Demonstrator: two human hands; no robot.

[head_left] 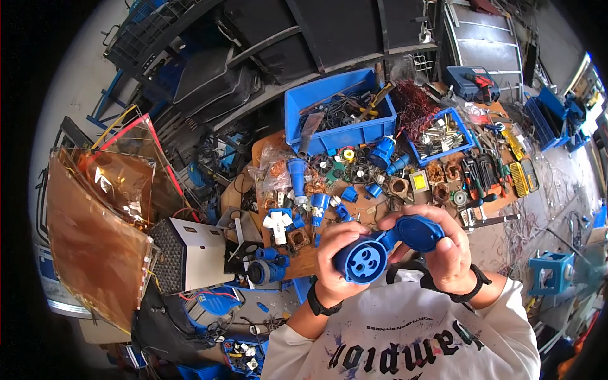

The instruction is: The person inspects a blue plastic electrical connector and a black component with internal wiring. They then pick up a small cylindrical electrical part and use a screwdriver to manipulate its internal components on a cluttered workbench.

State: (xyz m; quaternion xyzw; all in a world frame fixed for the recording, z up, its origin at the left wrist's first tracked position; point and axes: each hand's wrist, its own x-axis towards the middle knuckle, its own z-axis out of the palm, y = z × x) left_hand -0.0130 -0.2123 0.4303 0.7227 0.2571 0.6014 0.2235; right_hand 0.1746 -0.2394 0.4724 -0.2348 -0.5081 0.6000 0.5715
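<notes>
A: Starting from the left. What's there?

B: Brown translucent sheets [95,228], leaning and bent. Then a pale box [206,256] with a dark patterned side, and a blue plug [269,272] at the near edge of the clutter.

A: On the bench [303,264]?

B: White tee-shaped fitting [277,229] lying among loose blue parts. Behind, a large blue bin [348,138] full of dark odds and ends. Anything dropped there could be hard to pick out: too many similar blue pieces.

A: The left hand [332,269]?

B: Wrapped around the barrel of a blue socket [363,261], fingers over the top. The socket is up off the bench, in front of the chest, holed face turned toward the wearer. Risk: if this grip loosens, the barrel could roll in the palm.

A: And the lid [419,233]?

B: Swung open, just right of the socket, joined to it by a hinge arm. The right hand [449,259] pinches it, thumb at the right edge, fingers behind. Pulling the hands apart or twisting could strain that hinge. If the lid springs back, a fingertip could get nipped; I can't tell whether it is sprung.

A: Further right?

B: Blue tray [453,152] of metal pins, then hand tools [487,171] packed close. A swinging right elbow might catch something. Last, a blue stool [551,272], well apart.
</notes>
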